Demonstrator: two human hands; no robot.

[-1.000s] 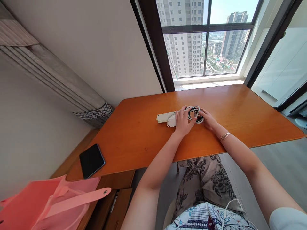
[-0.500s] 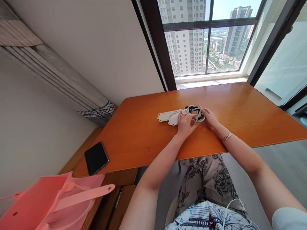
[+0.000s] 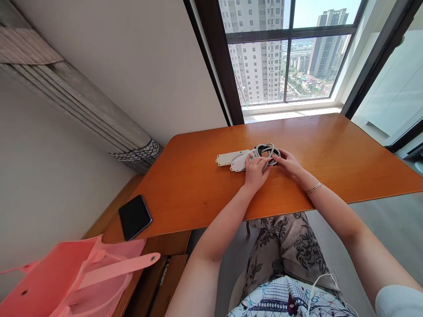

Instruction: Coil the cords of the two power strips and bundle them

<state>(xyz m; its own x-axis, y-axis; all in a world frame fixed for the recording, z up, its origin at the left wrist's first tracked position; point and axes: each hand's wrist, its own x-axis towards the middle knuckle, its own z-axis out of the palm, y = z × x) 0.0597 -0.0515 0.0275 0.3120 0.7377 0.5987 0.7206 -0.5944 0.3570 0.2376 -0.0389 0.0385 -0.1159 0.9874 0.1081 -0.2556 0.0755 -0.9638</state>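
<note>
Two white power strips lie side by side near the middle of the wooden table: a longer power strip (image 3: 228, 159) behind and a rounded power strip (image 3: 237, 164) in front. At their right end sits a coiled cable (image 3: 263, 149), grey-white with black loops inside. My left hand (image 3: 255, 172) rests over the front strip's right end, its fingers closed on the near side of the coil. My right hand (image 3: 288, 164) pinches the coil's right side between thumb and fingers. Parts of the coil are hidden behind my fingers.
A black tablet (image 3: 135, 217) lies at the table's left edge. Below it is an open pink bag (image 3: 76, 273) with a strap. The wooden table (image 3: 185, 185) runs up to the window, and a curtain (image 3: 132, 141) hangs at the left.
The coil and the power strips have shifted slightly left. My right hand has moved in along the coil, its fingertips now closer to my left hand.
</note>
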